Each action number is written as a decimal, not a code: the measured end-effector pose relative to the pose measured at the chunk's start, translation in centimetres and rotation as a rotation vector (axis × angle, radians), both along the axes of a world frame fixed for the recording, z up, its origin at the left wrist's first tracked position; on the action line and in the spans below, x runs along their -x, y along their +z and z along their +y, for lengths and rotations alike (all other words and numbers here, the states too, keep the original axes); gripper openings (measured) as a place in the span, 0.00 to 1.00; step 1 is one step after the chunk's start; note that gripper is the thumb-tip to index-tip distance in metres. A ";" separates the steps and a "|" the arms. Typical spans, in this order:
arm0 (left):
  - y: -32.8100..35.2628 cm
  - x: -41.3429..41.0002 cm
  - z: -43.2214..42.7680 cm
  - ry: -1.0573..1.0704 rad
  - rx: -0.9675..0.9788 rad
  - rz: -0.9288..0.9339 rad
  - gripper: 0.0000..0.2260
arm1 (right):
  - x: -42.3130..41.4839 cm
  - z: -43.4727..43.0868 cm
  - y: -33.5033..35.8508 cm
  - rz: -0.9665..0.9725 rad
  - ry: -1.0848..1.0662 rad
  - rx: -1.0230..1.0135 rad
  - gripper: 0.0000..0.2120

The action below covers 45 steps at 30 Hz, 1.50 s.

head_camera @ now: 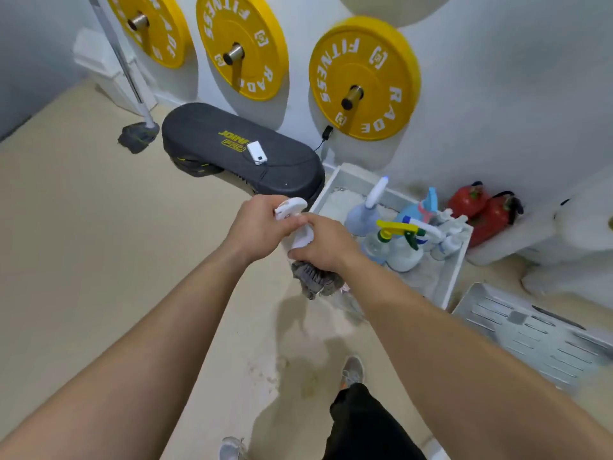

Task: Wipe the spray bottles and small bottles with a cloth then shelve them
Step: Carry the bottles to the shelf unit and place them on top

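My left hand (257,227) grips the white trigger head of a spray bottle (292,207) held in the air over the floor. Around the same bottle lower down, my right hand (323,244) holds a grey cloth (315,280); the clear body shows below the cloth. A white tray (454,277) to the right holds several spray bottles (401,240) with yellow, green and blue triggers, plus small bottles (451,240).
A white slotted shelf piece (530,327) lies on the floor at the right. Red kettlebells (481,207) stand by the wall. A black bench pad (238,151), yellow weight plates (365,78) on the wall and a mop (137,136) are beyond. My feet (353,371) are below.
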<state>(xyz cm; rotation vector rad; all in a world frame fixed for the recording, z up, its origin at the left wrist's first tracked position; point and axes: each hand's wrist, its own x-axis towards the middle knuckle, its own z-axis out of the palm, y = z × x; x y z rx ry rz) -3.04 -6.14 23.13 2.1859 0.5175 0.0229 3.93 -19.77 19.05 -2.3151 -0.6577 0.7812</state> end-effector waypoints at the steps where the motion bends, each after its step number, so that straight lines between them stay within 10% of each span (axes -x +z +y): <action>1: 0.5 -1.5 -0.9 0.014 0.019 -0.011 0.06 | -1.3 -1.0 0.6 0.004 -0.031 -0.017 0.22; 12: 3.8 -12.2 -4.0 0.091 0.115 -0.079 0.06 | -11.2 -5.9 3.8 0.131 -0.157 -0.109 0.43; 19: -0.1 -18.6 -0.9 -0.033 0.014 0.005 0.06 | -16.4 -7.7 1.7 0.203 -0.665 -0.130 0.11; 24: -5.3 -22.3 0.3 -0.177 -0.027 0.065 0.07 | -17.8 -6.0 -0.8 0.198 -0.753 0.106 0.12; 34: -9.6 -27.4 1.7 -0.351 -0.200 0.034 0.13 | -18.9 -1.9 -3.7 0.174 -0.516 0.571 0.12; 45: -11.0 -26.0 1.7 -0.218 0.114 0.178 0.20 | -19.3 -1.8 -3.0 -0.029 -0.158 0.511 0.10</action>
